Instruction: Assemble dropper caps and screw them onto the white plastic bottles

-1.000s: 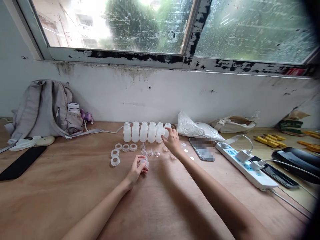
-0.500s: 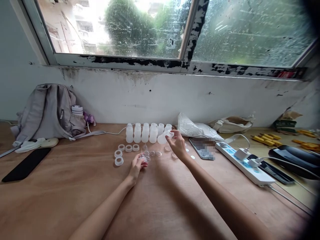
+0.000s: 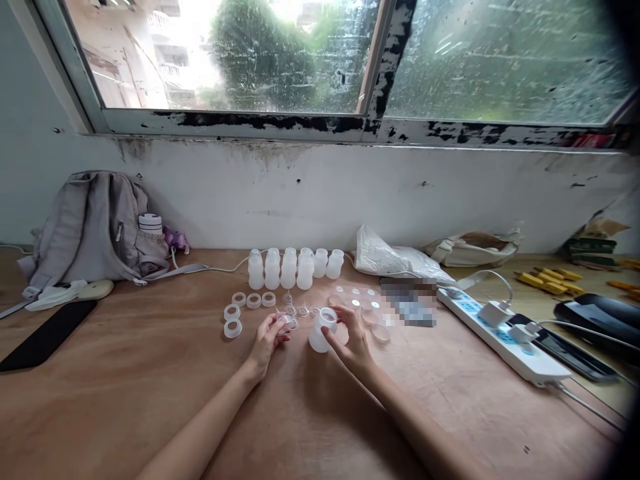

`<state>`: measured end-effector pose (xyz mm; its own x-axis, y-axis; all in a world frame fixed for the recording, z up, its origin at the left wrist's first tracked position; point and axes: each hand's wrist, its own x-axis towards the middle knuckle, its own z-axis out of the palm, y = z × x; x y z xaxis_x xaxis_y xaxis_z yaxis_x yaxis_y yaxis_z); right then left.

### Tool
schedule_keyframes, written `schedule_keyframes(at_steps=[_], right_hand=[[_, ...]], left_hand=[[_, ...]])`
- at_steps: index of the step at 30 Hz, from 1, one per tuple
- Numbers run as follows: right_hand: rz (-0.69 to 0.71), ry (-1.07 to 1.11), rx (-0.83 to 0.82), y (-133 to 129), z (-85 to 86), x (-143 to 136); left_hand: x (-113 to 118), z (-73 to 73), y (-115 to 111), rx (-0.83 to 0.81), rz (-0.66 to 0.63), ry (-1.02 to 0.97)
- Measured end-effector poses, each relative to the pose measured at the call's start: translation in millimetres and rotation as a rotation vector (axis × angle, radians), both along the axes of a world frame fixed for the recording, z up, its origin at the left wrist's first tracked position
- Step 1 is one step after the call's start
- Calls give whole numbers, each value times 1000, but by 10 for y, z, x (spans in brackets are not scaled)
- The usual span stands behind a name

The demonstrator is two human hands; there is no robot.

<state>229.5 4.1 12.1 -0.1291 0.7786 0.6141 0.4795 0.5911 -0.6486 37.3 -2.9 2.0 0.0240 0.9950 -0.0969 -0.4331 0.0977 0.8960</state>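
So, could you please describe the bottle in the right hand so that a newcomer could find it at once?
Start at the row of small translucent white bottles standing below the window on the wooden table. Nearer the person, the right hand grips one bottle. It alone is out of the row, tilted and open-mouthed.

My right hand [image 3: 353, 339] took one bottle [image 3: 320, 329] from the row | brought it near my left hand [image 3: 269, 336] | row is now shorter
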Motion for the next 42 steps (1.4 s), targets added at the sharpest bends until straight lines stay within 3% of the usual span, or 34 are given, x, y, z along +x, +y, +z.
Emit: schedule_keyframes(at_steps=[7, 18, 32, 42], right_hand=[[163, -67, -275, -30, -208, -65], [144, -315, -163, -133, -90, -60], [17, -323, -103, -132, -160, -107], [1, -306, -27, -136, -135, -94]], left_hand=[[7, 26, -40, -14, -11, -76], [68, 55, -94, 2, -24, -279], [82, 38, -124, 74, 0, -105], [102, 34, -125, 94, 62, -41]])
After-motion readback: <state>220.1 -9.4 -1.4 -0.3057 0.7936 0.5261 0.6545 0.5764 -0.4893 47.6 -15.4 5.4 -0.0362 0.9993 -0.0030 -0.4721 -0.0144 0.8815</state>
